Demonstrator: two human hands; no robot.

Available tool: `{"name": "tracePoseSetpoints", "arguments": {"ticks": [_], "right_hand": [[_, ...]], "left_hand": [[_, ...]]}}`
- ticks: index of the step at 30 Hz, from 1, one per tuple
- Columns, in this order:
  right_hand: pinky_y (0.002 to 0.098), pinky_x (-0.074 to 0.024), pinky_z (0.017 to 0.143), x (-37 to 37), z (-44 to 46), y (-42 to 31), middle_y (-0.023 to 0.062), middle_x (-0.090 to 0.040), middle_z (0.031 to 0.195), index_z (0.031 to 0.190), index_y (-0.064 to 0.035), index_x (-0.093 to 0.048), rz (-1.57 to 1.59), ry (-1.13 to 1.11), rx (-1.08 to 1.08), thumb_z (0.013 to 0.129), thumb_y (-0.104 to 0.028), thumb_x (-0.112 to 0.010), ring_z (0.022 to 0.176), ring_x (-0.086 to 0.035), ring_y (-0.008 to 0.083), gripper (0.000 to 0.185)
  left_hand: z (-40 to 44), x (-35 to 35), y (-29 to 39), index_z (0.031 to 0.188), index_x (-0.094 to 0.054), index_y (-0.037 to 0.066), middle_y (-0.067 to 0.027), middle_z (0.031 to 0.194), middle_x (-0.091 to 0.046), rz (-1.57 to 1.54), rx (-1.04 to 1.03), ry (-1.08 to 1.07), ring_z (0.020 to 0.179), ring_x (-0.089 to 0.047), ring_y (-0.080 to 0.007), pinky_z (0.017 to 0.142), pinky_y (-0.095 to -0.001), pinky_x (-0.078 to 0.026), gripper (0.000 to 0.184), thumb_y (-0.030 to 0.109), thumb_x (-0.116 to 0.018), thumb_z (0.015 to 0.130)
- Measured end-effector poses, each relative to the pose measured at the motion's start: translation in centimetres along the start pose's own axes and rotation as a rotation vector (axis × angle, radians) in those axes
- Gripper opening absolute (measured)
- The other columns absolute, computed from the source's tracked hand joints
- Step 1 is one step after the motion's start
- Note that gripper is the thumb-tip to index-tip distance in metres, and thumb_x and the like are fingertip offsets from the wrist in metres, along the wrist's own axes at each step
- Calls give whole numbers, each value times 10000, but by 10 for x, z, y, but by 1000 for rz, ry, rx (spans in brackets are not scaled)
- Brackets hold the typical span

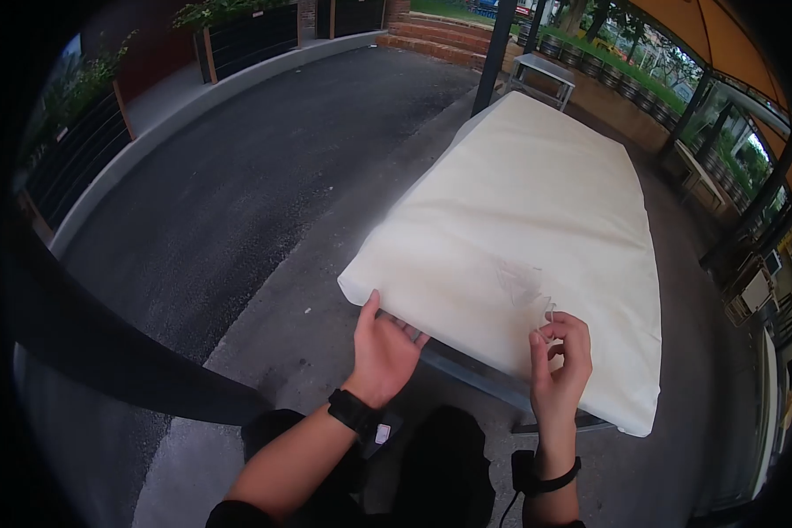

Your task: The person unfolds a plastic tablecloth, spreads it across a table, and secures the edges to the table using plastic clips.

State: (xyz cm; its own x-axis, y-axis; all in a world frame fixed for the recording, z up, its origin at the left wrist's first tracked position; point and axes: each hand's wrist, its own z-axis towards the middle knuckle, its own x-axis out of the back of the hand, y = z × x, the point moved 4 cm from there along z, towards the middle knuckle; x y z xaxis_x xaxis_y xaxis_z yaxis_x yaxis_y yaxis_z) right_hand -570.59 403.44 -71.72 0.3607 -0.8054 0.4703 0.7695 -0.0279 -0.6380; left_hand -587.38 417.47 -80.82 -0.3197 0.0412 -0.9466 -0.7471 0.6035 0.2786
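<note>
a stretch of dark asphalt (202,194) fills the left side, meeting a paler paved strip (321,255) at an uneven edge. over the paved strip stands a long surface draped in a white cover (519,185), which lies across the top with soft creases and hangs over the near edge; a metal frame (477,378) shows just below it. an orange canopy (722,31) spans the upper right. along the curb at upper left, slatted black planters (255,44) hold leafy green plants (220,11); what lies below the leaves is hidden by the slats. at upper right, beyond the far end of the cover, a row of metal barrels (594,66) stands side by side; their contents cannot be told.

the left hand (387,352) is turned palm up at the near left corner of the cover, thumb at the edge and the other fingers curled underneath; i cannot tell whether they grip it. the right hand (561,356) is over the near part of the cover, thumb and forefinger pinching a small clear piece (547,310). each wrist wears a black band (352,410). just beyond the clear piece, a greyish, streaky patch (519,280) shows on the cover.
</note>
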Motion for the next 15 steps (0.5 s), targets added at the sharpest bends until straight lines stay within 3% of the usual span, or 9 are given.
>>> {"name": "tracePoseSetpoints", "arguments": {"ticks": [2,3,4,5,8,11,15], "right_hand": [[295,-504,661,-24,-31,-26,123,-632,1084,882,-45,-634,357,-124,-31,776,-13,-726,895,-619,233,144],[303,-503,690,-43,-45,-35,122,-638,1087,883,-48,-648,408,-217,-1,757,-3,-739,903,-616,239,162],[311,-503,719,-65,-59,-42,120,-644,1089,884,-51,-662,462,-307,27,738,6,-751,912,-613,246,180],[324,-494,746,-85,-69,-42,113,-649,1093,878,-51,-669,458,-309,69,736,-4,-754,909,-614,251,172],[355,-461,827,-135,-85,-31,88,-648,1106,875,-57,-685,489,-300,76,735,-31,-754,938,-594,263,158],[295,-417,811,-153,-91,-26,91,-577,1053,883,-50,-687,502,-186,0,751,-25,-726,979,-519,217,141],[285,-401,820,-157,-91,-27,75,-531,996,879,-41,-683,493,-217,-35,769,-29,-707,944,-497,208,113]], "left_hand": [[-14,7,-1,1341,-424,56,-104,1321,-489,34,97,38,1240,-445,-216,1067,-381,-324,499,377,-442,960],[-19,17,0,1341,-424,56,-104,1321,-489,32,84,51,1240,-445,-216,1067,-381,-324,499,377,-442,960],[-24,29,3,1286,-476,47,-112,1248,-534,237,112,49,1170,-497,-216,1018,-378,-373,444,341,-428,957],[-28,37,6,1230,-528,39,-121,1175,-579,442,143,50,1101,-548,-215,970,-374,-422,401,306,-413,954],[-37,37,19,1140,-594,23,-108,1044,-627,678,120,140,959,-606,-197,864,-353,-484,341,236,-412,947],[-41,40,34,1177,-590,8,-102,1067,-635,736,99,142,991,-618,-172,868,-323,-506,319,202,-435,977],[-38,37,53,1208,-572,-30,-111,1111,-635,878,127,39,1000,-640,-168,852,-290,-540,287,130,-471,993]]}}
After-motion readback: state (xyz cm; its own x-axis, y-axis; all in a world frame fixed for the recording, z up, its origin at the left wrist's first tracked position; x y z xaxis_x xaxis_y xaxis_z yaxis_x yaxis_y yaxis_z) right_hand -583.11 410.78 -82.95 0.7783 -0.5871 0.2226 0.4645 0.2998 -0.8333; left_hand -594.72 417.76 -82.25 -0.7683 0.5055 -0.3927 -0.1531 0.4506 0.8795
